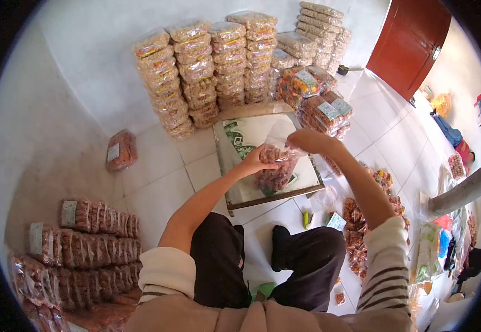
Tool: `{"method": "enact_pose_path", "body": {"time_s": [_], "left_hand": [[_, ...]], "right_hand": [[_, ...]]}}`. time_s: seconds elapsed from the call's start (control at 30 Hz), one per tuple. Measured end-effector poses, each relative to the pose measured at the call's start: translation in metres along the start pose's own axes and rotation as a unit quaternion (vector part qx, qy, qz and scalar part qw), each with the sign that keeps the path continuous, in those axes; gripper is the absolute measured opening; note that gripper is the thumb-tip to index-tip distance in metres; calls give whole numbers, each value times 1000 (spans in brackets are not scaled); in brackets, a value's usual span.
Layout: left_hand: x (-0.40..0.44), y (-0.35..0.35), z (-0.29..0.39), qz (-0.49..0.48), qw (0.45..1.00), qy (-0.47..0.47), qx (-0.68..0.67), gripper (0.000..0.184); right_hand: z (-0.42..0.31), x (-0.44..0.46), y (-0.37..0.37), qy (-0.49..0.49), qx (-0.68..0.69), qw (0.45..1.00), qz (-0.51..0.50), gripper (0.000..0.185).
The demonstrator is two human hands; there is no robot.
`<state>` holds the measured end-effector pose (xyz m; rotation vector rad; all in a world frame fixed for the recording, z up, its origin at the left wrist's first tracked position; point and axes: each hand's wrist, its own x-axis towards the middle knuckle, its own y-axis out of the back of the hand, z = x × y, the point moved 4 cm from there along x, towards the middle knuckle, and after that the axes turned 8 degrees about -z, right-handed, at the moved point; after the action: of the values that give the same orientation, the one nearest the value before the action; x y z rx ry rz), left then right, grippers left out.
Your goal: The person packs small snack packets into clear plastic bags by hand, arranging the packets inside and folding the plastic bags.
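A clear plastic bag (276, 176) filled with small reddish-brown snack packs stands on a low table (237, 185) in front of me. My left hand (257, 160) is closed around the bag's left side, with the thumb across its front. At the bag's upper right, my right hand (307, 141) pinches the loose plastic near the mouth. The clear upper part of the bag rises between both hands. My right fingertips are partly hidden by the hand itself.
Tall stacks of bagged snacks (196, 72) line the back wall. Labelled packs (326, 113) sit behind the table's right side. Loose small packs (356, 221) and a yellow-green tool (306, 220) lie on the floor to the right. More filled bags (80, 243) are piled at left.
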<state>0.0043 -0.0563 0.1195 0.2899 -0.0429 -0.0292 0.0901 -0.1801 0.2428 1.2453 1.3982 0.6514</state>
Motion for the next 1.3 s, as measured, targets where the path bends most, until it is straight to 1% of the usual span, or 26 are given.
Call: {"method": "enact_pose_path", "body": {"time_s": [0.03, 0.07, 0.1, 0.13, 0.17, 0.2, 0.23, 0.27, 0.3, 0.37, 0.4, 0.43, 0.5, 0.6, 0.63, 0.7, 0.77, 0.8, 0.83, 0.87, 0.9, 0.97, 1.03, 1.1, 1.17, 1.3], "left_hand": [[-1, 0, -1, -7, 999, -20, -44, 60], [0, -1, 0, -13, 995, -41, -89, 61], [2, 0, -2, -12, 995, -44, -88, 61], [3, 0, -4, -17, 997, -46, -62, 62], [2, -2, -6, -24, 998, -47, -35, 63], [-1, -4, -3, -27, 998, -48, -35, 63], [-3, -5, 0, -26, 999, -39, -18, 63], [-4, -5, 3, -24, 999, -29, -1, 63], [-4, -6, -1, -26, 999, -31, 2, 63], [-1, -5, -6, -21, 998, -48, 23, 64], [1, -4, -6, -18, 998, -53, 24, 64], [0, -5, -7, -11, 998, -66, 20, 65], [-4, -7, -7, -5, 997, -78, 17, 65], [-5, -7, 1, 21, 997, -57, 48, 67], [-5, -7, 0, 18, 997, -75, 32, 68], [-7, -6, 0, 19, 996, -89, 14, 70], [-12, -8, -2, 16, 999, -8, 27, 75], [-11, -9, -6, 15, 1000, -5, 25, 75], [-9, -8, -9, 48, 995, -47, 68, 78], [-8, -10, -12, 80, 987, -88, 110, 80], [-8, -15, -15, 78, 987, -87, 107, 80], [-15, -19, -13, 141, 971, -136, 137, 78], [-20, -26, -13, 145, 970, -134, 144, 78], [-17, -29, -8, 151, 968, -132, 150, 78], [-25, -33, -5, 195, 955, -158, 161, 77], [-30, -35, 12, 216, 943, -165, 190, 71]], "right_hand": [[-1, -14, 15, 3, 142, 988, 66, 25], [-3, -26, 23, 4, 138, 988, 68, 25], [-5, -40, 30, 32, 195, 975, 102, 26], [-7, -51, 33, 59, 252, 956, 134, 28], [-6, -53, 24, 57, 252, 956, 136, 28], [-18, -54, 19, 79, 111, 976, 170, 28], [-28, -57, 18, 100, -36, 974, 200, 27], [-19, -55, 15, 15, -9, 999, 45, 20], [-19, -58, 18, 13, -9, 999, 49, 20], [-20, -68, 36, -18, -95, 974, 204, 15], [-25, -72, 45, 5, -106, 952, 287, 15], [-27, -71, 46, 7, -108, 952, 286, 15], [-32, -63, 43, -36, -13, 961, 273, 19], [-49, -42, 34, -26, -34, 946, 322, 18], [-48, -32, 33, -24, -38, 945, 323, 18], [-55, -14, 29, -17, -42, 955, 292, 28], [-63, -14, 38, -38, -73, 955, 284, 23], [-57, -22, 49, -13, 4, 923, 384, 19], [-51, -35, 56, 10, 80, 875, 477, 16], [-41, -51, 56, 1, 191, 814, 548, 15], [-30, -70, 51, -8, 297, 736, 609, 15], [15, -81, -14, -130, 293, 595, 737, 21], [33, -59, -91, -184, 305, 620, 699, 31], [40, -30, -152, -169, 386, 695, 582, 49], [1, -20, -144, -79, 403, 716, 564, 57], [-17, -14, -135, -45, 389, 750, 534, 71]]}}
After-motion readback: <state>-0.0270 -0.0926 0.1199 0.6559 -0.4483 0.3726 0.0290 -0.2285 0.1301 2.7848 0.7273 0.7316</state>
